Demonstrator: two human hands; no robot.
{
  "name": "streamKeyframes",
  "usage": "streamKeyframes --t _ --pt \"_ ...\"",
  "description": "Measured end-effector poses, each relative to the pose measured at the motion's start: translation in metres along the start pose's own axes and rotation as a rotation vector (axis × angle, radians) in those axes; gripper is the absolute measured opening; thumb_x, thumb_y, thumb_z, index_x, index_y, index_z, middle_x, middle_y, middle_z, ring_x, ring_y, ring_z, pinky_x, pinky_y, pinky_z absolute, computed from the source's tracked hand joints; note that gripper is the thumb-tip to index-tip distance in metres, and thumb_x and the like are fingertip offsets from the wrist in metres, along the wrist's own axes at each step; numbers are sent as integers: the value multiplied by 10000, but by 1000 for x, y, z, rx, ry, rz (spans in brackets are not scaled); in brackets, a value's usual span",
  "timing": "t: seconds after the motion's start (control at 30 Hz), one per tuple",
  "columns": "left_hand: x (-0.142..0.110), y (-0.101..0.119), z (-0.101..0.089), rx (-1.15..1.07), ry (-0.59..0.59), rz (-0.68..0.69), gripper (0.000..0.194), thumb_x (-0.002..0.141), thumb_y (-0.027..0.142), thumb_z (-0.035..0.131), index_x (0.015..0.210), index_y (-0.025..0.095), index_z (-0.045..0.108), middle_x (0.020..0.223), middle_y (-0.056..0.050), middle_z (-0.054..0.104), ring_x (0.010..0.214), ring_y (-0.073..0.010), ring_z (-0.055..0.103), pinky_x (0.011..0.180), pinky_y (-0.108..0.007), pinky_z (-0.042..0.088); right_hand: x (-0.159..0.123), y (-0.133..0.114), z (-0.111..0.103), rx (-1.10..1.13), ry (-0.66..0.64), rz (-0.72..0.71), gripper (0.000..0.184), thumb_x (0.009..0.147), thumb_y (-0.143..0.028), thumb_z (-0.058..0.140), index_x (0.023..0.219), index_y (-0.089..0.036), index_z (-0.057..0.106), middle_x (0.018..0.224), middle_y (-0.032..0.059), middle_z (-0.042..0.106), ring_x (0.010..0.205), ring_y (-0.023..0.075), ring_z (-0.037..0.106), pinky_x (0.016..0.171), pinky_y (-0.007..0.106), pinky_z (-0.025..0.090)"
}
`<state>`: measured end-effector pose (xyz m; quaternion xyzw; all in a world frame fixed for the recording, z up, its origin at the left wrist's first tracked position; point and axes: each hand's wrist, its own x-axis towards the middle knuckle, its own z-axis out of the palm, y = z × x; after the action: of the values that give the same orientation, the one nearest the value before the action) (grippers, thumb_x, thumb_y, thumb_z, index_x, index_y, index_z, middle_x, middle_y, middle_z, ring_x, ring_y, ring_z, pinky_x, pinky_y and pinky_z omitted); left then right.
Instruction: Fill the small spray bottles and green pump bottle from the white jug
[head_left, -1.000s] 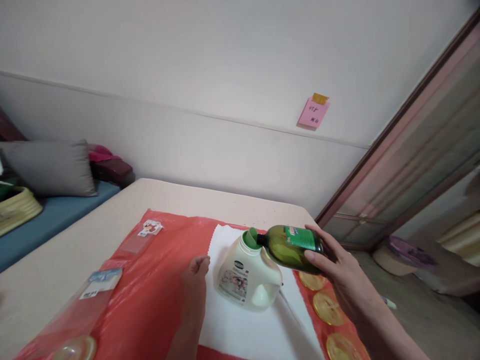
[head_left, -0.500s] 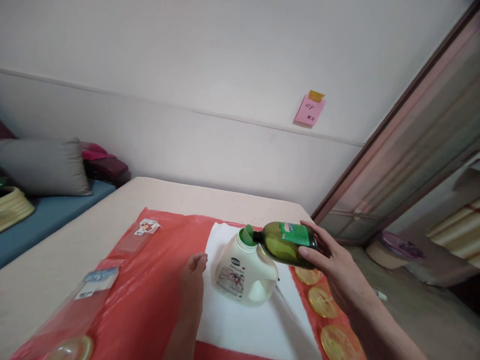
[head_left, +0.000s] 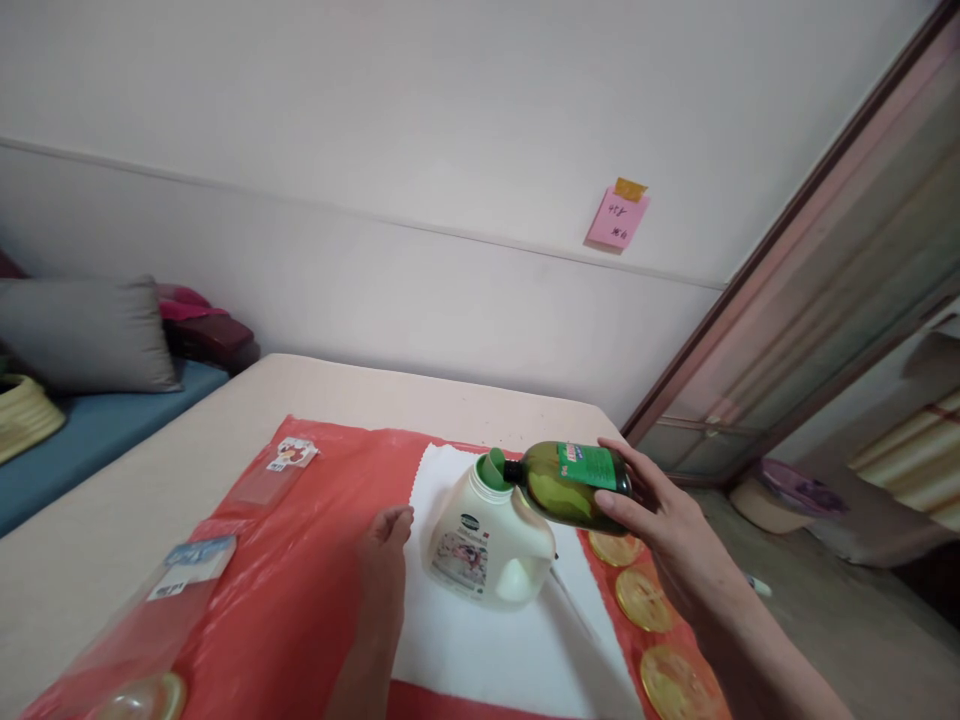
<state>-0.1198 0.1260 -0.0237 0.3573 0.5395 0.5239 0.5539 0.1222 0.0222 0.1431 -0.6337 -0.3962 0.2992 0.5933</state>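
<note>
My right hand (head_left: 645, 495) is wrapped around a dark green bottle (head_left: 547, 485) with a green label. The bottle lies almost level, its black neck at the green pouring spout (head_left: 493, 468) of a cream detergent jug (head_left: 480, 550). Liquid shows through the bottle's glass; whether any flows out I cannot see. The jug stands upright on a white cloth (head_left: 480, 660), its handle to the right. My left hand (head_left: 386, 560) hovers left of the jug, apart from it, fingers curled together; anything inside them is hidden.
A red plastic sheet (head_left: 300, 590) lies beneath the cloth. Clear packets (head_left: 191, 570) lie on the left, several yellow round lids (head_left: 645, 600) on the right. A thin white stick (head_left: 574, 600) lies behind the jug. A grey pillow (head_left: 90, 335) is at far left.
Almost nothing differs. The view has shifted very slightly; the bottle stays tilted at the jug's spout and my left hand keeps its place.
</note>
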Motion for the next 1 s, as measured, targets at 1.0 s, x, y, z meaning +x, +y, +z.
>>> streamKeyframes --t 1.0 --pt "-15 7 14 66 -399 119 303 746 371 672 964 172 743 1061 -132 760 932 -282 708 813 -377 557 -1 1 3 -66 7 -31 809 649 -527 885 1366 -297 590 1385 78 608 1255 326 571 925 374 553"
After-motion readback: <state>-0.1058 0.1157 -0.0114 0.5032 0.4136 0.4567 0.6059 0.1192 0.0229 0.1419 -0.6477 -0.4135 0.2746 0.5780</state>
